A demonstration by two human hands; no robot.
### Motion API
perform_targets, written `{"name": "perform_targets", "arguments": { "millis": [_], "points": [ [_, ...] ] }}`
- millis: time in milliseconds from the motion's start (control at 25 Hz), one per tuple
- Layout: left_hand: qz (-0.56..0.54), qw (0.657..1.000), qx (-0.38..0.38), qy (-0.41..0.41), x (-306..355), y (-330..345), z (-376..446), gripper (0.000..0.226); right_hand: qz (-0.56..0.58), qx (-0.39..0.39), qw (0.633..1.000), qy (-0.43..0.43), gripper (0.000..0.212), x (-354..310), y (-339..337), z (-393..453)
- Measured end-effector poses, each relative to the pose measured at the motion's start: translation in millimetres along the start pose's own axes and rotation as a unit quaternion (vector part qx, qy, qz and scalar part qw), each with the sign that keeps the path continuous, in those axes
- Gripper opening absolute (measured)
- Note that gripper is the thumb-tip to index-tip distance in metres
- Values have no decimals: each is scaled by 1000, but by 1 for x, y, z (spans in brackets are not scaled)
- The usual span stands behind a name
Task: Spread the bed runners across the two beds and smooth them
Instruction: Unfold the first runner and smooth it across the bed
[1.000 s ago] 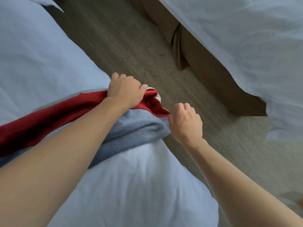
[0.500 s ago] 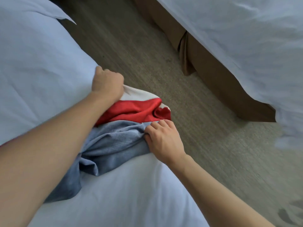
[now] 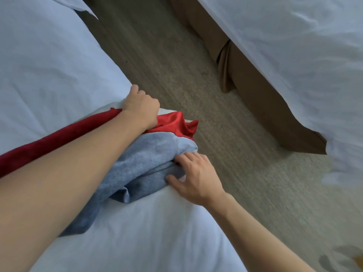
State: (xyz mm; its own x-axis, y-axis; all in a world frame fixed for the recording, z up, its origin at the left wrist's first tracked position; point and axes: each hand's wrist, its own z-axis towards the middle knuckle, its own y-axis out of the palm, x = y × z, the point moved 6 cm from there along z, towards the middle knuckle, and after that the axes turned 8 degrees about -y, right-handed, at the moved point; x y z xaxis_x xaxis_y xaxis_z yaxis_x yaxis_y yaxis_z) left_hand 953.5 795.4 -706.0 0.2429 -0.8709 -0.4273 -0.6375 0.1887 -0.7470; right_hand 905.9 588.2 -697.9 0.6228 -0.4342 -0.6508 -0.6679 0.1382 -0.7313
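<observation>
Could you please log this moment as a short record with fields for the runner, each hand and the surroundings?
runner: red and blue-grey bed runner, bunched at the near bed edge
left hand: left hand curled, gripping the red part
right hand: right hand on the blue-grey folds, thumb spread
second bed: far bed across the carpet, no runner in view
state: not yet smooth

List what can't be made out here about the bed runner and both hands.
All in the head view:
- Bed runner: its far end runs off the left edge, and the left forearm covers its middle.
- Left hand: the fingers curl out of sight behind the knuckles, so what they hold is unclear.
- Right hand: fingertips sink into the grey-blue folds, hiding the grip.
- Second bed: cropped top and right; no runner visible.
</observation>
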Motion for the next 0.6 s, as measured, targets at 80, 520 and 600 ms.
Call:
{"name": "perform_targets", "arguments": {
  "millis": [80, 520, 600],
  "points": [
    [18, 1000, -7, 18, 2, -1, 3, 13, 9, 14, 1000, -5, 39, 5, 0, -6],
    [2, 998, -64, -23, -36, -5, 3, 35, -52, 87, 992, -80, 6, -13, 1, -8],
    [16, 1000, -26, -7, -38, -5, 3, 35, -53, 81, 992, -79, 5, -12, -1, -8]
  ]
}}
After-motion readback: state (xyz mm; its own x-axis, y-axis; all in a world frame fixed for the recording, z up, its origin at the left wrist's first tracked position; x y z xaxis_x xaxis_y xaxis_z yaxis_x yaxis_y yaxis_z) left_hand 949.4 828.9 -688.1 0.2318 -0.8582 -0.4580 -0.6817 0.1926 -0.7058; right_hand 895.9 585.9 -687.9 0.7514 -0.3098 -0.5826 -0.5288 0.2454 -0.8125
